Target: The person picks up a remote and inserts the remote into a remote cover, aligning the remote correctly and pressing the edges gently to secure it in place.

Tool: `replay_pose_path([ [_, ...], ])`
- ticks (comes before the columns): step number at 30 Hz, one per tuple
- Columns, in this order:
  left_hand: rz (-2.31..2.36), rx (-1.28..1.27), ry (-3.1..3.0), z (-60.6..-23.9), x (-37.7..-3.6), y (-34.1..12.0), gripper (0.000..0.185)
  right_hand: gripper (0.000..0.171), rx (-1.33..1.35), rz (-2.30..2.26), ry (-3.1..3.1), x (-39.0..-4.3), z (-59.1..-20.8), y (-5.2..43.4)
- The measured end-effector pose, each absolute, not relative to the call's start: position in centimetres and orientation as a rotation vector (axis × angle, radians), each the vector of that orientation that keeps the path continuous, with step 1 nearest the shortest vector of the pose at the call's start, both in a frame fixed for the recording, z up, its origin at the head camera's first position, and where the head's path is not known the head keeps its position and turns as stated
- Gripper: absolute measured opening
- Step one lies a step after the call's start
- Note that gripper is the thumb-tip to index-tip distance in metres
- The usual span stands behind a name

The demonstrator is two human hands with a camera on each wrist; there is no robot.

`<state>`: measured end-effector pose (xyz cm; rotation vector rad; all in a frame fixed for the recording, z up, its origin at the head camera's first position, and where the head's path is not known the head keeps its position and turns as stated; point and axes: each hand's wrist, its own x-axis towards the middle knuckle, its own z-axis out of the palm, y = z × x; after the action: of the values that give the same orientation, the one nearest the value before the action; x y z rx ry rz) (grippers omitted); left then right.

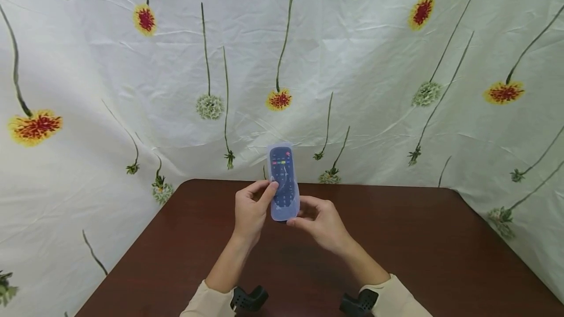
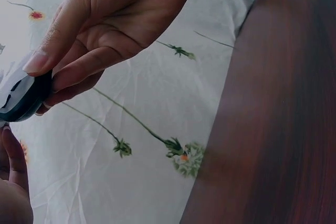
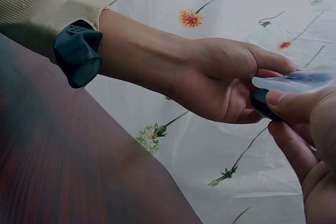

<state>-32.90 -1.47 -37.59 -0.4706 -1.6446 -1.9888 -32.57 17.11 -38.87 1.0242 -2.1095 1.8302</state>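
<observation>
- The remote control is your landmark: you hold it up in the air between your two hands, button side facing you, above the table.
- Its long axis runs close to upright as you see it, leaning a little, with the red button at the upper end and the lower end pointing down toward the table.
- A translucent cover lies over the remote control; at the remote's lower end a dark bit of body shows past it, and your right wrist view has the film standing off that end.
- Your left hand grips the remote control by its left edge, about midway along, thumb over the covered front and fingers behind.
- Your right hand pinches the remote's lower end, thumb and a finger on the bare dark part.
- The relation that seems to matter most: the bare lower end sits right in your right fingers, so that hand is the nearer one to it, while your left hand is farther up the same long axis.
- Beyond the remote control hangs a flowered cloth; nearer you than it, each wrist wears a dark device.
</observation>
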Motion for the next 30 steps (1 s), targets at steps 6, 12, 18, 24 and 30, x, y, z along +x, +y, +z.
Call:
replay_pose_path([
  [6, -1.947, -0.449, -1.646, -37.6, -32.9, -1.5, 0.02, 0.048, 1.12, 1.802, -2.17, -33.2, -38.4, 17.8],
  [12, -1.93, -0.389, -1.637, -37.6, -32.9, -1.5, 0.022, 0.054, 1.189, 1.742, -2.272, -33.4, -37.7, 19.3],
  [18, -1.868, -0.496, -1.735, -37.7, -32.9, -1.1, 0.018, 0.045, 1.112, 1.832, -2.191, -33.1, -37.2, 19.5],
  [24, -1.798, -0.655, -1.797, -37.5, -32.4, -0.5, 0.012, 0.03, 0.904, 1.858, -2.073, -33.1, -37.0, 19.2],
  [30, -1.803, -0.675, -1.809, -37.8, -32.4, -0.3, 0.011, 0.022, 0.823, 1.877, -1.995, -33.1, -37.0, 19.2],
])
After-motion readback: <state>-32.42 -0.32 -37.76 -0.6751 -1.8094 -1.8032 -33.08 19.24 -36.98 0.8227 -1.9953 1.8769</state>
